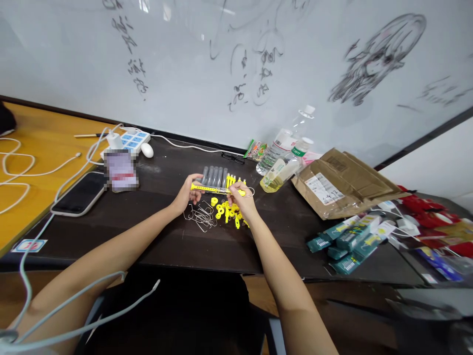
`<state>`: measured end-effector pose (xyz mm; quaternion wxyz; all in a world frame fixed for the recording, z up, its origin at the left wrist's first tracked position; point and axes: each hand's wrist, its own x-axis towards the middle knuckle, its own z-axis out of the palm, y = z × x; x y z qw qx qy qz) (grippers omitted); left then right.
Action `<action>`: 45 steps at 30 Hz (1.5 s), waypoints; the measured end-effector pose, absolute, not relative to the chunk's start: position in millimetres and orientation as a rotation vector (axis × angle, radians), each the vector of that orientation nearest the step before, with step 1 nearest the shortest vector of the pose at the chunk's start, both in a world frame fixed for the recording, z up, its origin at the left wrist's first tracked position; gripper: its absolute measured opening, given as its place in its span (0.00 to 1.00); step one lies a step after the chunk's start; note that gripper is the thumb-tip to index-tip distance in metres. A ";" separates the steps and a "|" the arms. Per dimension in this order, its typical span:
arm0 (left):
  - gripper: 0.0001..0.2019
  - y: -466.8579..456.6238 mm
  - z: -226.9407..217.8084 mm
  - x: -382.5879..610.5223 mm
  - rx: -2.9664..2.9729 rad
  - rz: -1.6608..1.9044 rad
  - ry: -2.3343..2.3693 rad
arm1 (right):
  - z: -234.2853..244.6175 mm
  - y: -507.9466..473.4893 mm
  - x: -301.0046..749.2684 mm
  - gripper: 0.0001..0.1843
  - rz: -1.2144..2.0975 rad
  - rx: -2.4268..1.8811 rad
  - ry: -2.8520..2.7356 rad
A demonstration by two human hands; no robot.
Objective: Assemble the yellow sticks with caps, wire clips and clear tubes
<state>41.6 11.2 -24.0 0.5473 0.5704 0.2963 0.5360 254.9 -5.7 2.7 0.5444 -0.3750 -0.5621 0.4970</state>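
Between my hands lies a slim yellow spring scale (207, 189), with dark graduations and a clear section, roughly level above the table. My left hand (187, 194) pinches its left end. Closed round its right end is my right hand (242, 198), where a thin wire loop (252, 190) sticks out. Behind the hands, several clear plastic tubes (214, 175) lie side by side, next to several yellow pieces (231, 180) partly hidden by my right hand. A tangle of bent wire hooks (202, 217) and a heap of small yellow plastic parts (229, 213) lie just below the hands.
Left are a phone (79, 195), a blurred-out device (121, 170), a power strip (135, 141) and white cables. Bottles (279, 148), a brown parcel (343, 180) and teal boxes (354, 241) stand or lie right. Glasses (233, 158) rest near the whiteboard (185, 64).
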 end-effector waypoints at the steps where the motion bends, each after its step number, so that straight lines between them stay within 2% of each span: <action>1: 0.30 11.8 -23.4 41.7 1.333 1.263 0.681 | 2.6 -5.6 254.9 0.15 1.178 -0.892 -1.333; 8: 0.17 5.6 -21.5 40.9 1.564 1.237 0.825 | 4.4 -4.9 260.0 0.15 1.116 -0.866 -1.385; 21: 0.09 2.2 -15.9 35.4 1.852 1.222 0.898 | 0.0 -0.3 267.1 0.15 1.077 -0.965 -1.447; 29: 0.06 0.5 -12.6 45.3 1.435 1.432 0.929 | -2.2 -1.6 256.9 0.22 1.215 -0.892 -1.352; 35: 0.02 9.8 -14.0 41.7 1.177 1.495 0.950 | 1.7 -1.5 260.0 0.17 1.329 -0.810 -1.231; 42: 0.05 16.7 -18.4 37.2 1.164 1.536 1.088 | 5.9 -7.7 254.4 0.17 1.432 -0.752 -1.220; 45: 0.03 15.9 -15.8 38.7 1.037 1.478 1.033 | 7.5 -9.7 253.8 0.20 1.432 -0.720 -1.248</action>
